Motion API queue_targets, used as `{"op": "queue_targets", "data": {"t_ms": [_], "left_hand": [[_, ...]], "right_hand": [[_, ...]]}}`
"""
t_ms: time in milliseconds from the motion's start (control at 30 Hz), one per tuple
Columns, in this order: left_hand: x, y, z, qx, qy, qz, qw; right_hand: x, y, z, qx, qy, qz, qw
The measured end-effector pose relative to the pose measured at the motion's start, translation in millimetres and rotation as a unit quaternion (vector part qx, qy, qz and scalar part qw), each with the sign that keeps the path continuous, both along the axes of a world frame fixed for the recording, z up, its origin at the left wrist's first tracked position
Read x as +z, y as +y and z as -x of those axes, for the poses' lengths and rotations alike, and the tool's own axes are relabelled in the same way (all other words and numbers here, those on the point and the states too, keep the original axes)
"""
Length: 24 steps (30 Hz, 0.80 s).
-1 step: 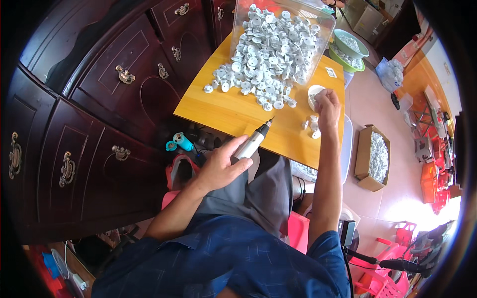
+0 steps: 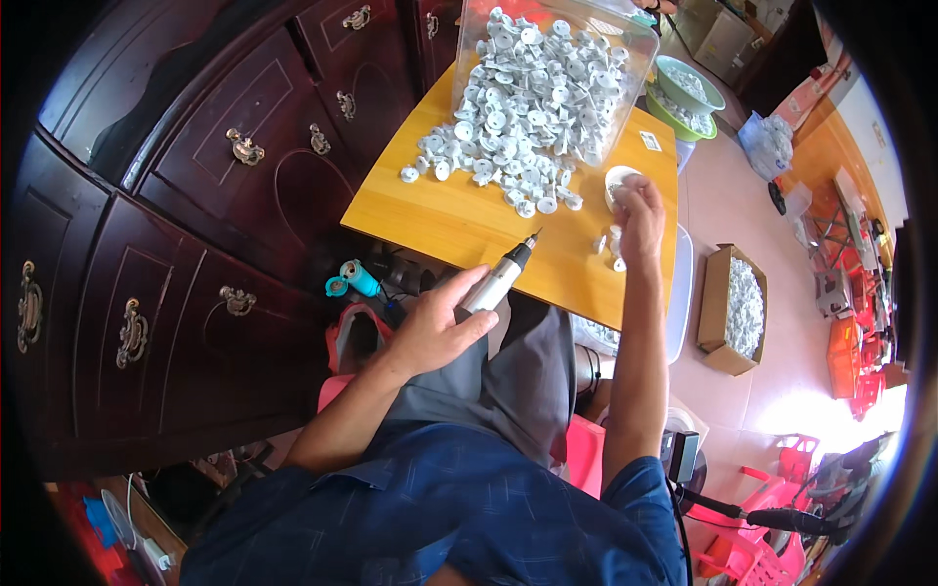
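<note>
A screwdriver-like tool [image 2: 491, 286] is gripped by the left hand [image 2: 436, 330]; a white bowl [image 2: 618, 175] is partly blocked by the right hand [image 2: 641, 220], its fingers' hold unclear; white parts [image 2: 528, 103] are heaped nearby

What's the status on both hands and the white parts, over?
Left hand gripping grey driver tool. Right hand at small white dish, grip unclear. White parts heaped in and before clear bin; a few loose beside right wrist.
</note>
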State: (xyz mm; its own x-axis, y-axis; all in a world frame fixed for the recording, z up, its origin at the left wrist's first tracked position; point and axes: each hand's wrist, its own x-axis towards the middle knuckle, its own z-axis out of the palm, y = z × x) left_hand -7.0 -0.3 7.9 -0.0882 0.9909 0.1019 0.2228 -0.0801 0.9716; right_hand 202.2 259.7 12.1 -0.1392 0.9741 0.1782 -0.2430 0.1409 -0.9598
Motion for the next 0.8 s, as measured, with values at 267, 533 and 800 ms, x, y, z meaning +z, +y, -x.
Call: {"op": "queue_targets", "data": {"t_ms": [267,533,800], "left_hand": [[8,-3,-3,0.01,-0.021,0.034,0.999],[5,-6,-1,0.008,0.003,0.04,0.999],[4,-4,-3,-0.011,0.027,0.014,0.999]], "right_hand": [[-43,-62,26,0.18,0.062,0.168,0.967],[-49,-67,26,0.268,0.116,0.236,0.927],[-51,-63,19,0.289,0.111,0.24,0.92]]}}
